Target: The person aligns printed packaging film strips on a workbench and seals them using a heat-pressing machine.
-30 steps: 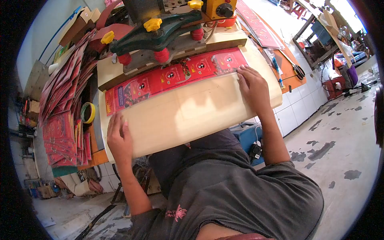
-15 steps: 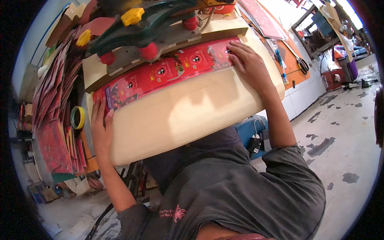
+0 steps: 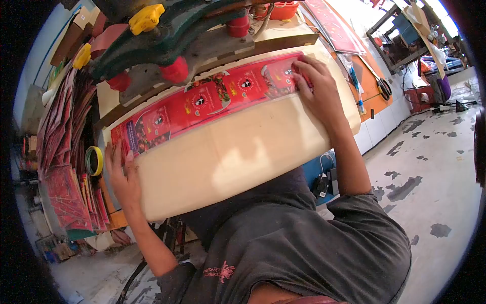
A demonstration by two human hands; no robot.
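Strip (image 3: 208,103), printed red, lies between left hand (image 3: 124,180) and right hand (image 3: 322,96), loosely spread fingers at its ends.

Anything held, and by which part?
Red strip: left hand at its left end, right hand on its right end; whether they grip or just press can't be told.

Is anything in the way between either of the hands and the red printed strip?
Nothing visible is. The left hand is at the left end of the red printed strip, and the right hand is over its right end. The green machine bar appears beyond its far edge, not between.
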